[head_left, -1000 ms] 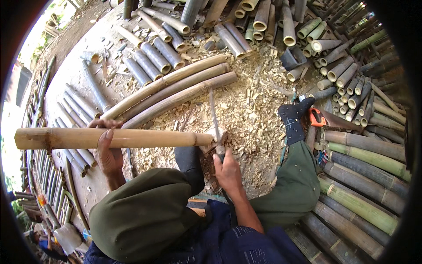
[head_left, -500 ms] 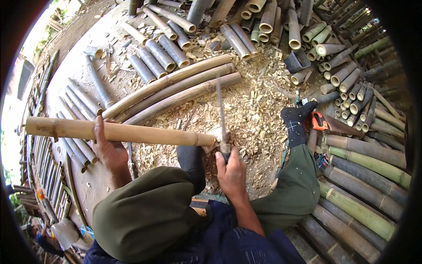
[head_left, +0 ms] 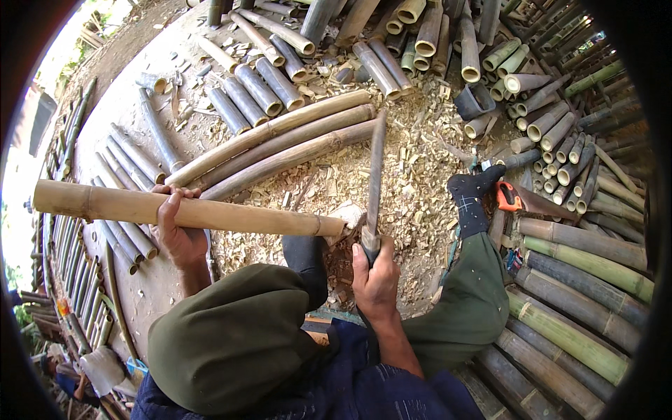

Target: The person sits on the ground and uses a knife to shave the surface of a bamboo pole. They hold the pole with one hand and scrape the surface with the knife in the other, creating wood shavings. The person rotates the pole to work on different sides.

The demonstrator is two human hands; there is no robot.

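My left hand is closed round a pale bamboo pole, its fingers curled over the top. The pole slants slightly down from left to right. Its right end lies at a small pale wooden block among the chips. My right hand grips the dark handle of a long-bladed knife. The blade points away from me and stands just right of the pole's end, apart from it.
Three long bamboo poles lie beyond my hands on chip-covered ground. Short dark bamboo pieces lie farther back and left. By my right foot is an orange-handled saw. Cut bamboo tubes are stacked at right, near a dark container.
My right hand and the knife have moved right, away from the pole's end. My left fingers have wrapped over the pole, and its left end has risen slightly.
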